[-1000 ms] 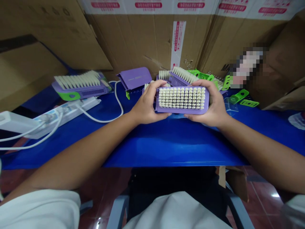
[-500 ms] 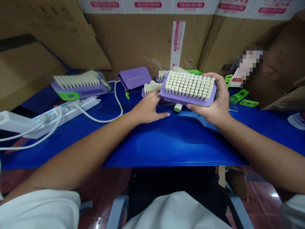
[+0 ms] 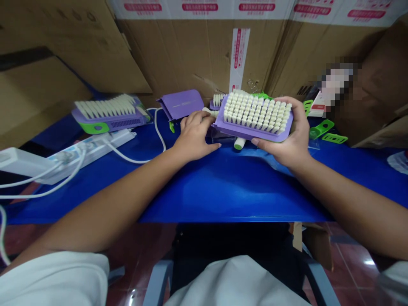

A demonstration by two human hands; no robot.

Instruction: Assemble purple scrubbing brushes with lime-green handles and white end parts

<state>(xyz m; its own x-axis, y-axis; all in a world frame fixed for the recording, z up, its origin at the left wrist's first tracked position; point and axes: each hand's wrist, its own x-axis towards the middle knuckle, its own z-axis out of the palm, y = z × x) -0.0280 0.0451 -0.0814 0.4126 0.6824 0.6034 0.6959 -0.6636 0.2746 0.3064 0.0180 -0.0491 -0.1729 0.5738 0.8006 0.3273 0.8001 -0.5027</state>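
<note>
My right hand [image 3: 296,136] grips a purple brush head [image 3: 256,117] at its right end, thumb along the near edge. Its rows of cream bristles face up toward me. To its left, my left hand [image 3: 196,134] is over the table with fingers extended and thumb apart. It covers most of a smaller bristled piece, so any contact with that piece is hidden. Just behind that hand is a purple cover [image 3: 181,104]. A white handle end with a green cap [image 3: 239,143] shows below the held brush head.
A purple-and-green brush [image 3: 108,112] lies at the left, behind a white power strip [image 3: 89,155] with cables. Green plastic parts [image 3: 321,128] lie at the right on the blue table [image 3: 223,191]. Cardboard boxes [image 3: 178,51] stand along the back.
My left hand has shifted a little up and left, its fingers now covering more of the small bristled piece. My right hand keeps the brush head in nearly the same place.
</note>
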